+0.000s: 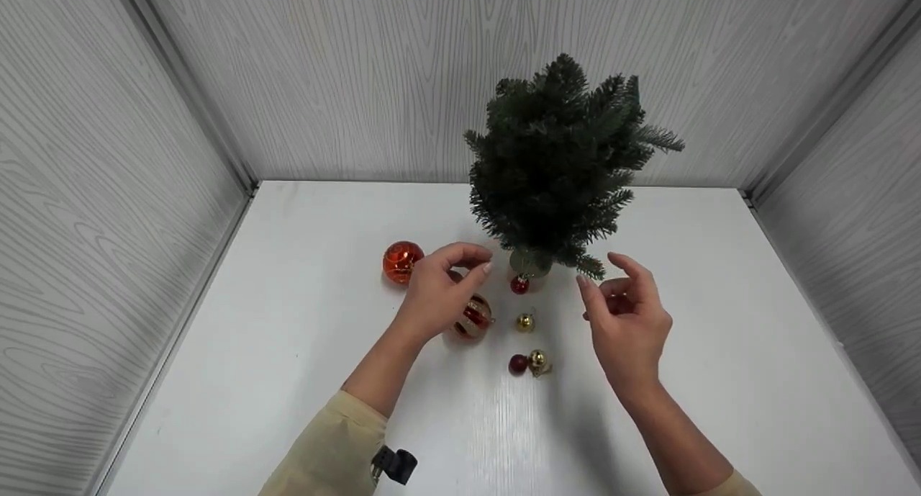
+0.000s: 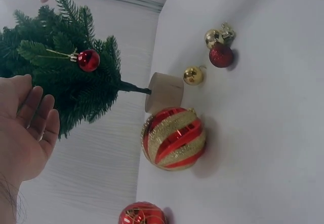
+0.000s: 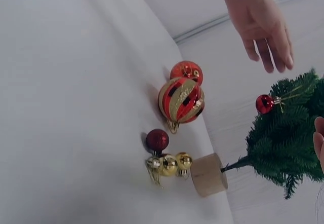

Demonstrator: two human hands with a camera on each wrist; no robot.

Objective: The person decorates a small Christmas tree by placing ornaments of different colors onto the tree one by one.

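A small green Christmas tree [image 1: 554,158] stands upright on a round wooden base [image 3: 209,175]. A small shiny red bauble [image 2: 88,60] hangs from its branches by a gold string. To the left of the tree is my left hand [image 1: 445,287], fingers loosely bent, holding nothing. My right hand [image 1: 627,323] is at the tree's right, near the lower branches, its thumb and fingers apart with nothing between them. Beneath my left hand lies a large red-and-gold striped bauble [image 2: 174,139], partly hidden by it in the head view.
A large orange-red bauble [image 1: 403,262] sits left of the striped one. In front of the tree lie a small gold bauble [image 1: 525,322], another gold bauble [image 1: 537,358] and a dark red glittery bauble [image 3: 157,140]. Grey wood-grain panels [image 1: 360,86] enclose the white table [image 1: 302,287].
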